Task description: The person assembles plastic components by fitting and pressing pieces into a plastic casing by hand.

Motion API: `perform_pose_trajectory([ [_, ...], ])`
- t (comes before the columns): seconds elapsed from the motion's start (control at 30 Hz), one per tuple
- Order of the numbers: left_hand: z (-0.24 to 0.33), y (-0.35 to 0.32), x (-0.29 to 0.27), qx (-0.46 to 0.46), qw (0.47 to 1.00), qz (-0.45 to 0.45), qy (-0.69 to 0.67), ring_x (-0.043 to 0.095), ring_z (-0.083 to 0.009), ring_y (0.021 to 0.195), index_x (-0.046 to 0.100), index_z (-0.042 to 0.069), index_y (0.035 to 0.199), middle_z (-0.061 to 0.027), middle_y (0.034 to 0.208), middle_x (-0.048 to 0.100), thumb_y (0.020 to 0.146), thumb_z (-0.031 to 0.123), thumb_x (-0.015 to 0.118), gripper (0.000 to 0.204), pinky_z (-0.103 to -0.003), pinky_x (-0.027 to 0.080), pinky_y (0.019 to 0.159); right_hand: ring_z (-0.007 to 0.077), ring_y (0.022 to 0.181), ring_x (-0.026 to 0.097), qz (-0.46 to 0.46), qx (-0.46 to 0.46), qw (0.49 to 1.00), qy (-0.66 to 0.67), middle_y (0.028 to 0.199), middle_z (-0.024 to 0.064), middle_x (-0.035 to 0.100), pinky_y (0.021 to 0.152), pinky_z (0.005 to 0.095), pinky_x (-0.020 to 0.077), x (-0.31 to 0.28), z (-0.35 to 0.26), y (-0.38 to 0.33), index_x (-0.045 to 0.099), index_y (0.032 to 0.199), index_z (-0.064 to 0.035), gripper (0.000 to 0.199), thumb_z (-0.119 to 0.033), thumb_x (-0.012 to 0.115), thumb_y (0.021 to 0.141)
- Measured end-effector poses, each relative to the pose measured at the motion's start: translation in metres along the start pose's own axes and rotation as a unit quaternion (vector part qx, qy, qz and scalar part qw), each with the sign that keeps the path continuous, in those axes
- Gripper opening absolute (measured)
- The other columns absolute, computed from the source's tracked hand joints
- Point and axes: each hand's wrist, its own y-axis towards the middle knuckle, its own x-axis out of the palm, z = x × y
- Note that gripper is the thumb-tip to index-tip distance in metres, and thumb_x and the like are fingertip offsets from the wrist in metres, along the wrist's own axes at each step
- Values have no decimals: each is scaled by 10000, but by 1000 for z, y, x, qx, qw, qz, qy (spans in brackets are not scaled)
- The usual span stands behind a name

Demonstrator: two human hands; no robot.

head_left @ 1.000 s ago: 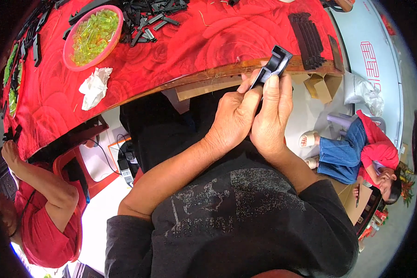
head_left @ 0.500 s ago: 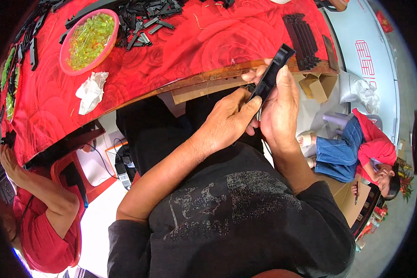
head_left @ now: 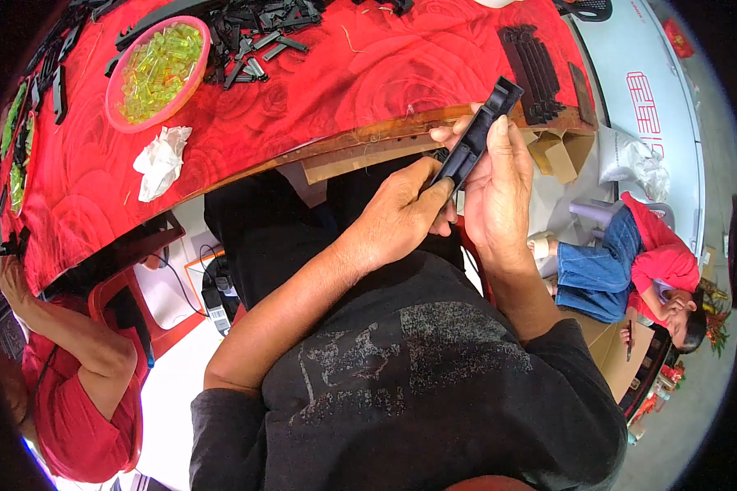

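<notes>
Lower end of black plastic strip hidden between left hand and right hand; grip detail unclear.

A bowl sits at the table's far left, a crumpled tissue just in front of it. Loose parts lie right of the bowl, a row of strips at the right end. Both hands, left hand and right hand, hold a long part before the near edge.

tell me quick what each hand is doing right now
Left hand: closed, pinching the lower end of the long black plastic part.
Right hand: closed around the same black part, holding it upright.
</notes>
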Motion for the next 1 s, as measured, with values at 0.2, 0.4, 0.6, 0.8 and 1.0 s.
perform_pose_trajectory([
  [0.2, 3, 0, -3, -3, 1000, -12, 3, 582, -122, 704, 542, -11, 1075, -56, 827, 611, 1048, 198, 412, 247, -270, 501, 663, 228, 933, 679, -2, -7, 1000, -9, 949, 104, 614, 602, 272, 553, 3, -3, 0, 503, 1058, -29, 312, -332, 431, 1046],
  [0.4, 8, 3, 1, 9, 1000, -3, 7, 574, -121, 703, 558, -11, 1048, -56, 823, 605, 1050, 224, 404, 281, -267, 497, 662, 259, 963, 655, -20, 1, 1000, -20, 982, 124, 612, 866, 365, 509, 6, -8, -5, 458, 1251, 32, 403, -314, 423, 1049],
  [0.6, 16, 3, 9, 10, 999, 24, -33, 569, -118, 691, 570, -9, 989, -51, 814, 592, 1053, 240, 396, 310, -262, 490, 641, 246, 984, 650, -36, -7, 998, -56, 981, 116, 608, 818, 330, 523, 8, -14, -9, 449, 1283, 19, 408, -316, 412, 1052],
  [0.8, 18, 1, 12, 28, 999, 43, -10, 544, -114, 636, 574, -4, 958, -42, 753, 576, 1050, 225, 404, 300, -260, 471, 607, 239, 990, 653, -53, 5, 995, -83, 978, 119, 612, 793, 316, 530, 8, -19, -12, 445, 1306, 20, 425, -320, 391, 1056],
  [1.0, 19, -5, 16, 30, 998, 33, -50, 534, -120, 608, 584, -6, 916, -40, 720, 570, 1039, 206, 417, 297, -258, 432, 563, 233, 960, 656, -52, -15, 993, -102, 981, 123, 612, 807, 321, 522, 14, -16, -16, 445, 1300, 26, 448, -344, 396, 1053],
])
